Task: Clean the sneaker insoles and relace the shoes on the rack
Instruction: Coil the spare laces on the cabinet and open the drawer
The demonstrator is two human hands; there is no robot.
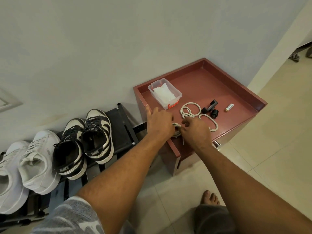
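Bare foot [210, 197] is seen on tiled floor [270, 149], nearest. Rack [121, 125] at left is loaded with white sneakers [38, 159] and black-and-white sneakers [98, 135], the latter laced. Both hands are held over front edge of red counter [236, 92]. Cream lace [187, 115] is pinched at thumb side of left hand [158, 123], outer fingers straight. Right hand [195, 130] is curled round same lace. Remaining lace is looped on counter. Beyond it are black clamp [211, 108], battery [229, 107], and clear plastic box [164, 92] holding white cloth.
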